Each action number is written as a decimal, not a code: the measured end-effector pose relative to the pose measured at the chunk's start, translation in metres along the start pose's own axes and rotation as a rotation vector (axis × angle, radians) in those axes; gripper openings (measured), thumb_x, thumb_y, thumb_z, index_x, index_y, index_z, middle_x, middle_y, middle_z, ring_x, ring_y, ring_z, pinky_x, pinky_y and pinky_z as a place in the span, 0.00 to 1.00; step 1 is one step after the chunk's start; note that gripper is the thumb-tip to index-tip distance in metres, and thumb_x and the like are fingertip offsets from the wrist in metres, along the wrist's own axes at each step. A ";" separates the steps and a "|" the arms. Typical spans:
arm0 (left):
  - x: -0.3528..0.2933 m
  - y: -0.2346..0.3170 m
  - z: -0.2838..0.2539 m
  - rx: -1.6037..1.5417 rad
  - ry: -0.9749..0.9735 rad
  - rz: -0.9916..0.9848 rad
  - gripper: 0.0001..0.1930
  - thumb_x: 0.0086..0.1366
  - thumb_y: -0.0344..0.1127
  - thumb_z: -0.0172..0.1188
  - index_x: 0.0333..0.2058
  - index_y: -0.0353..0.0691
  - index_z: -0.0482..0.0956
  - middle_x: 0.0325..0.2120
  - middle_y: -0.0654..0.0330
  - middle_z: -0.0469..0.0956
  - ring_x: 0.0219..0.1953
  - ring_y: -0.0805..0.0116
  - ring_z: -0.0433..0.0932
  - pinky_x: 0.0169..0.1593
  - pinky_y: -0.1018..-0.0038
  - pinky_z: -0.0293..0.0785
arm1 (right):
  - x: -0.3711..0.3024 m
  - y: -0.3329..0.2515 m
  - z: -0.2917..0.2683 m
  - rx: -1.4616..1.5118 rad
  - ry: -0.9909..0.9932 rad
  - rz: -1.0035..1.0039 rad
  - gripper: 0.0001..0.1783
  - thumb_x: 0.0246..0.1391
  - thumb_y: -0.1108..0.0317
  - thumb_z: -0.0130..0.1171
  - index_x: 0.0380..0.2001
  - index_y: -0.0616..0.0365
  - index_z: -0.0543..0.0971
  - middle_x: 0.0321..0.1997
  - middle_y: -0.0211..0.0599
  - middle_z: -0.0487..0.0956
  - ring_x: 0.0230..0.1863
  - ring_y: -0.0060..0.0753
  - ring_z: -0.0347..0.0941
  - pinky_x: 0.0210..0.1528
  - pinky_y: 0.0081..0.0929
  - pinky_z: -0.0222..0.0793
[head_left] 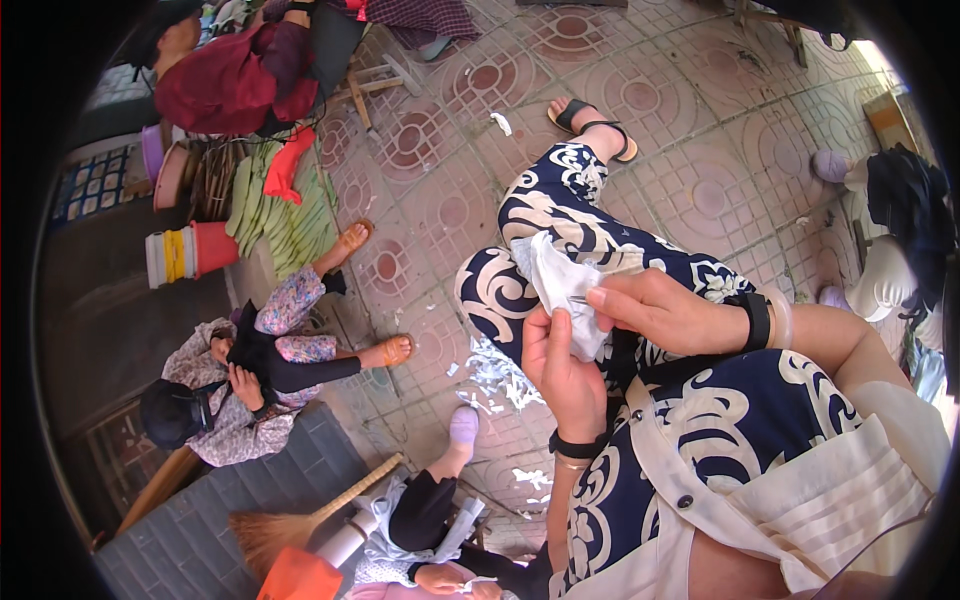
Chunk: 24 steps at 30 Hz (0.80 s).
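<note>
A crumpled white cloth point(557, 272) is held above my patterned lap. My left hand point(563, 372) pinches its near edge between thumb and fingers. From the right, my right hand point(660, 312) closes on a thin metal tool point(578, 299), whose tip lies against the cloth. Its full shape is hidden by my fingers, so its exact kind cannot be made out. The two hands are almost touching. The cloth's lower folds disappear behind my left thumb.
White scraps point(500, 375) litter the paved floor point(440, 210). Seated people surround me at left, below and right. A straw broom point(275, 532) leans at lower left near an orange-red object point(300, 575). Buckets point(212, 248) and long green stalks point(290, 215) stand or lie at left.
</note>
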<state>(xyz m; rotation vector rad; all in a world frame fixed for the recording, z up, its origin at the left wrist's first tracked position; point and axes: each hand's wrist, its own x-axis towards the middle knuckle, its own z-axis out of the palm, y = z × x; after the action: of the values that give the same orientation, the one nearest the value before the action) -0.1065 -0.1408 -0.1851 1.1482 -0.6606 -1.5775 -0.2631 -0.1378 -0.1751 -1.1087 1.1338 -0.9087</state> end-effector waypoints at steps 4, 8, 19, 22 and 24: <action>0.000 -0.001 0.000 -0.001 -0.007 0.009 0.08 0.69 0.34 0.53 0.41 0.34 0.72 0.38 0.58 0.77 0.40 0.73 0.76 0.47 0.75 0.69 | 0.000 0.003 0.000 -0.029 0.014 -0.040 0.27 0.67 0.54 0.43 0.23 0.64 0.75 0.17 0.40 0.71 0.22 0.31 0.66 0.29 0.30 0.63; -0.001 -0.003 0.001 0.010 0.017 0.019 0.07 0.69 0.33 0.53 0.40 0.35 0.72 0.38 0.58 0.77 0.40 0.73 0.75 0.46 0.76 0.69 | -0.001 0.000 0.000 -0.028 0.017 -0.025 0.27 0.67 0.53 0.43 0.23 0.64 0.75 0.17 0.41 0.71 0.22 0.31 0.67 0.29 0.30 0.64; -0.003 -0.008 0.000 0.067 -0.059 0.027 0.05 0.68 0.30 0.53 0.39 0.35 0.73 0.37 0.61 0.76 0.38 0.76 0.73 0.46 0.78 0.67 | 0.000 0.003 0.004 -0.028 0.093 -0.092 0.25 0.67 0.55 0.43 0.26 0.64 0.75 0.19 0.41 0.73 0.22 0.33 0.68 0.29 0.31 0.64; -0.002 -0.009 -0.001 0.066 -0.059 0.046 0.05 0.68 0.30 0.53 0.39 0.35 0.73 0.37 0.61 0.76 0.39 0.76 0.73 0.46 0.78 0.67 | 0.000 0.000 0.003 -0.019 0.093 -0.062 0.25 0.67 0.55 0.43 0.25 0.64 0.75 0.20 0.41 0.73 0.22 0.34 0.68 0.30 0.31 0.64; -0.002 -0.008 -0.001 0.059 -0.051 0.052 0.06 0.68 0.30 0.53 0.39 0.35 0.73 0.37 0.61 0.76 0.39 0.75 0.73 0.46 0.77 0.68 | -0.001 0.000 0.002 -0.008 0.091 -0.047 0.25 0.67 0.55 0.43 0.25 0.64 0.75 0.20 0.42 0.73 0.23 0.34 0.68 0.30 0.31 0.64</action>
<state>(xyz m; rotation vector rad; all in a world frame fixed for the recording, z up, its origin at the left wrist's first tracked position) -0.1090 -0.1360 -0.1916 1.1285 -0.7693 -1.5566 -0.2617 -0.1370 -0.1745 -1.1134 1.1913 -1.0006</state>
